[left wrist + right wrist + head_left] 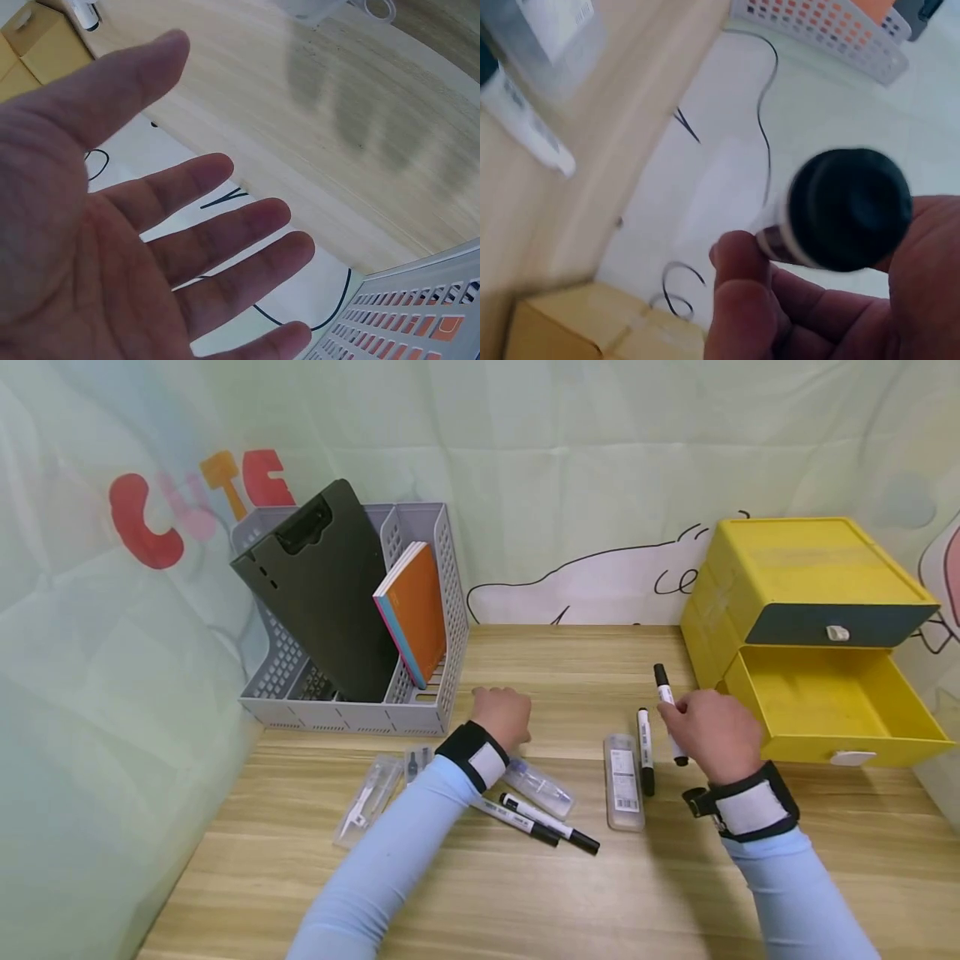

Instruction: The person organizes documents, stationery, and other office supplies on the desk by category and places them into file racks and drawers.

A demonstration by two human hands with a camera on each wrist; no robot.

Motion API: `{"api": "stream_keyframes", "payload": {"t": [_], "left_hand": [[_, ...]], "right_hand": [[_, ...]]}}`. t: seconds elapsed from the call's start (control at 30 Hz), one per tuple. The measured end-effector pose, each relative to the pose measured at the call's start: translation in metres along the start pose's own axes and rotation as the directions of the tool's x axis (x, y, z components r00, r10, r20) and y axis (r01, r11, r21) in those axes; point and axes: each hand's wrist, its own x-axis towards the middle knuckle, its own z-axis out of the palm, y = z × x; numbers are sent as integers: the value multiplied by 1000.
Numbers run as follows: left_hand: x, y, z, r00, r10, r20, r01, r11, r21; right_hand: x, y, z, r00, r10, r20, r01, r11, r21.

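Between thumb and fingers my right hand (716, 732) pinches a white marker with black ends (665, 694), lifted in front of the yellow drawer unit (821, 560). In the right wrist view one black end of that marker (847, 210) points at the camera. My left hand (502, 717) hovers over the table near the grey organizer (345, 717); the left wrist view shows its palm (97, 255) bare and the fingers spread. Below the right hand, another marker (646, 752) lies beside a clear labelled case (624, 781). Two more markers (517, 818) lie by the left forearm.
The lower yellow drawer (832, 693) stands pulled out. A black clipboard case (322, 593) and orange-covered notebooks (420, 610) stand in the organizer. Clear cases lie around the left forearm, one with blue contents (540, 787), one with white contents (369, 802).
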Motion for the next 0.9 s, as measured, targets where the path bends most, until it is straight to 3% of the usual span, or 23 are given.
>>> {"api": "stream_keyframes", "payload": {"t": [0.23,0.43,0.67,0.9], "left_hand": [[1,-2,0,1000,6,-13,-7,1000,-19],[0,-2,0,1000,1,-22,-2,1000,-20],[-2,-1,-2,1000,2,-26,-3,1000,-25],[-3,-3,-3,1000,4,-1,-4,999,-40]], "right_hand": [[-4,24,-37,1000,20,1,-20,999,-48],[-6,52,-66,996,90,8,-89,993,-76],[1,78,-77,995,95,-11,-95,982,-164],[24,86,-74,981,179,73,-155,954,-257]]}}
